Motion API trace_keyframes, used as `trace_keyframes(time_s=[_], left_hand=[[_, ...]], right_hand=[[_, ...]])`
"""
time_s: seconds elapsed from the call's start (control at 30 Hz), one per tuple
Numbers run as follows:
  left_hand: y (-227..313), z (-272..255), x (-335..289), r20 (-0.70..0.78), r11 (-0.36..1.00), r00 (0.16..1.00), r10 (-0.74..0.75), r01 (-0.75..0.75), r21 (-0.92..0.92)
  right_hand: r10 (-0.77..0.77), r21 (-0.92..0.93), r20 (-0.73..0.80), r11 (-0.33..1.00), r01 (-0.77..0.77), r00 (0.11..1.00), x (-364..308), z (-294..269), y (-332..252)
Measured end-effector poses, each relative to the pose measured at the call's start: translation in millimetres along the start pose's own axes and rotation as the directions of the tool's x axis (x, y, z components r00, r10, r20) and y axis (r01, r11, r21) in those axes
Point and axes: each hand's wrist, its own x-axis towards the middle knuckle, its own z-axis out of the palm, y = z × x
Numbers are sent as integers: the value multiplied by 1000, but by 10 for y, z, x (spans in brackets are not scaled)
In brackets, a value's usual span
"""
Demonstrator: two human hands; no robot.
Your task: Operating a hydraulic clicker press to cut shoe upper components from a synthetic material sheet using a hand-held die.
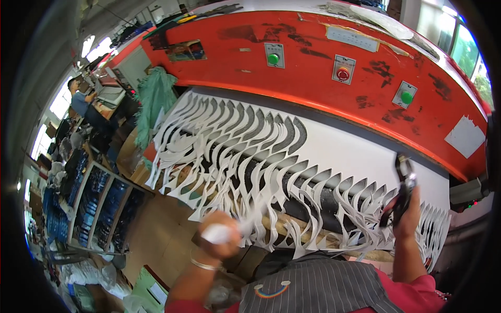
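Observation:
My left hand (222, 237), blurred by motion, is closed round a piece of white sheet material (216, 233). It is in front of the near edge of a white cut sheet (347, 151). Long curved openings run through that sheet, and its thin wavy strips (267, 180) hang down toward me. On the right, my right hand (409, 218) grips a black hand tool (403, 195) with a shiny metal part; its exact kind is hard to make out. The tool is just above the sheet's right-hand strips.
Beyond the sheet stands a red machine (313, 68) with green buttons (406, 97) and a red button (342, 74). Green cloth (154, 104) hangs at its left end. A rack of dark blue pieces (99, 201) stands on the left. Farther back, another person (81, 99) stands.

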Motion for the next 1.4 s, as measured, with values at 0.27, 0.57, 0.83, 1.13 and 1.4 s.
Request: trace_keyframes(time_s=[0.27, 0.57, 0.83, 1.13, 1.4], left_hand=[[-2225, 12, 779, 150, 726, 869, -471, 285, 626], [-1420, 1618, 1523, 540, 984, 823, -175, 134, 114], [-1581, 2412, 1341, 501, 976, 839, -213, 204, 74], [-1772, 2562, 1283, 414, 976, 891, -184, 216, -33], [-1797, 2612, 1320, 386, 982, 907, -168, 188, -13]], right_hand=[[99, -504, 547, 832, 233, 831, 1050, 391, 336], [132, -370, 929, 295, 881, 346, 2239, 1465, 1026], [1, -225, 974, -15, 974, 225, 2667, 1967, 1273], [149, -805, 567, 307, 507, 810, 2459, 1881, 1703], [86, -711, 680, 319, 627, 728, 2623, 1841, 1762]])
